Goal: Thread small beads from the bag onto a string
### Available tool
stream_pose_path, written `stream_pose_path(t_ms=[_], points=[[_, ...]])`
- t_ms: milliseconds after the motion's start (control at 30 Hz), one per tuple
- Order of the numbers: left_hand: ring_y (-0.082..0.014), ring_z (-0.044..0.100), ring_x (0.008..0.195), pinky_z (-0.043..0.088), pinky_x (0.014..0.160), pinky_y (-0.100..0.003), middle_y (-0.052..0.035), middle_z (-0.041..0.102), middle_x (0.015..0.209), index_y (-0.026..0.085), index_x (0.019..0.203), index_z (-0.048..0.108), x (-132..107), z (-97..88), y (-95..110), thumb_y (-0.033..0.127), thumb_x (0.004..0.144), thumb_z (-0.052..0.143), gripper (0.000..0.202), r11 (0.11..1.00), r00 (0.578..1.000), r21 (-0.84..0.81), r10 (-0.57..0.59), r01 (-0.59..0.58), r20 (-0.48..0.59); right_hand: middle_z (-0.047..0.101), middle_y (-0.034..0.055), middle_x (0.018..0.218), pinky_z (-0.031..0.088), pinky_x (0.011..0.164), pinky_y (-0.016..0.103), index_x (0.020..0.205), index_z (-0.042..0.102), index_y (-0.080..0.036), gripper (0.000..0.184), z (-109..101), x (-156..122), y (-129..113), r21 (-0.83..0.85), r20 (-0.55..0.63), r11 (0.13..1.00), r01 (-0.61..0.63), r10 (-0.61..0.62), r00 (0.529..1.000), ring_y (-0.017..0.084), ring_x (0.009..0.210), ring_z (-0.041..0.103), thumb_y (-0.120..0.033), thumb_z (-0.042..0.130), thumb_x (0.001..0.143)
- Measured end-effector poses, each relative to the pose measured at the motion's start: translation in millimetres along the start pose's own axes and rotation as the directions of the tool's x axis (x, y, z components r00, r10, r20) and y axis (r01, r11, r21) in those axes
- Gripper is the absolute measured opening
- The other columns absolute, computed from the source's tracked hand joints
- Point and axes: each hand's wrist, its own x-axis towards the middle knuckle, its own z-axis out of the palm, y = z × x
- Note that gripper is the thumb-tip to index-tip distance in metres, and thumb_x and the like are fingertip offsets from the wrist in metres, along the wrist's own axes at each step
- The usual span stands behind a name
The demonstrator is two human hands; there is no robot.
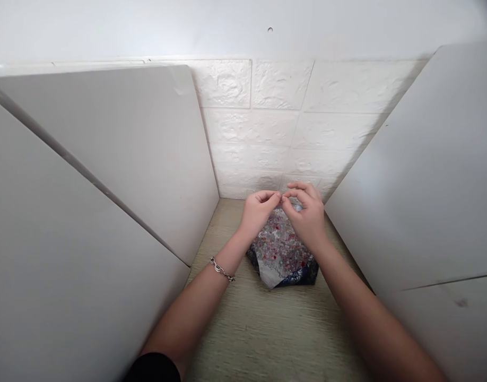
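Note:
My left hand and my right hand meet fingertip to fingertip over a pile of small beads. Thumb and index finger are pinched on each hand, while the other fingers of the right are raised and slightly spread. Whatever lies between the fingertips is too small to make out. The beads are mostly clear, pink, red and pale green. They lie on a pale sheet with dark blue, shiny corners. A silver chain bracelet is around my left wrist.
White panels stand close on the left and on the right, narrowing the space. Behind the beads rises a white brick-patterned wall. The surface below is a greenish wood-grain tabletop.

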Motion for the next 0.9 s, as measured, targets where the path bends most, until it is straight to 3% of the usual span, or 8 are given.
stream_pose_path(t_ms=[167,333,567,767,900], points=[[-0.0057,0.048,0.055,0.039,0.058,-0.019,-0.0002,0.059,0.06,0.011,0.064,0.063,1.2,-0.3,0.8,0.027,0.063,0.064,0.016,0.994,0.998,-0.086,-0.061,0.062,0.02,0.06,0.0048,0.091,0.039,0.084,0.04,0.067,0.058,-0.021,0.007,-0.1,0.1,0.0,0.008,0.002,1.0,-0.006,0.006,1.0,0.02,0.09,0.054,-0.021,0.055,0.073],[-0.0057,0.047,0.055,0.038,0.057,-0.019,-0.0001,0.058,0.06,0.011,0.063,0.063,0.6,0.7,0.1,0.028,0.066,0.062,0.018,0.997,0.998,-0.049,-0.058,0.059,0.02,0.061,0.0048,0.09,0.038,0.084,0.04,0.066,0.057,-0.02,0.007,0.5,-0.5,0.9,-0.005,0.01,1.0,-0.013,0.013,1.0,0.02,0.09,0.054,-0.021,0.054,0.073],[-0.0097,0.051,0.062,0.038,0.059,-0.021,-0.0023,0.061,0.067,0.012,0.07,0.064,-0.4,-1.9,-2.5,0.031,0.073,0.052,0.023,0.963,0.995,0.251,0.092,-0.099,0.038,0.061,0.0046,0.091,0.038,0.084,0.04,0.067,0.058,-0.02,0.007,1.4,-1.0,3.3,-0.007,0.014,1.0,-0.01,0.01,1.0,0.02,0.09,0.054,-0.022,0.054,0.073],[-0.011,0.053,0.064,0.038,0.06,-0.022,-0.0026,0.064,0.071,0.014,0.077,0.065,-2.2,-4.4,0.7,0.03,0.078,0.047,0.024,0.84,0.976,0.499,0.198,-0.215,0.089,0.061,0.005,0.091,0.038,0.084,0.04,0.066,0.057,-0.02,0.009,1.5,-1.3,4.0,-0.005,0.01,1.0,-0.021,0.021,1.0,0.02,0.09,0.054,-0.023,0.053,0.073],[-0.0125,0.056,0.069,0.04,0.066,-0.023,-0.0025,0.066,0.077,0.017,0.079,0.066,-3.0,-5.7,4.9,0.026,0.08,0.045,0.023,0.724,0.946,0.61,0.263,-0.322,0.188,0.061,0.0053,0.091,0.038,0.084,0.04,0.067,0.057,-0.02,0.008,1.7,-1.6,5.8,-0.016,0.016,1.0,-0.021,0.022,1.0,0.02,0.09,0.055,-0.023,0.053,0.073]])
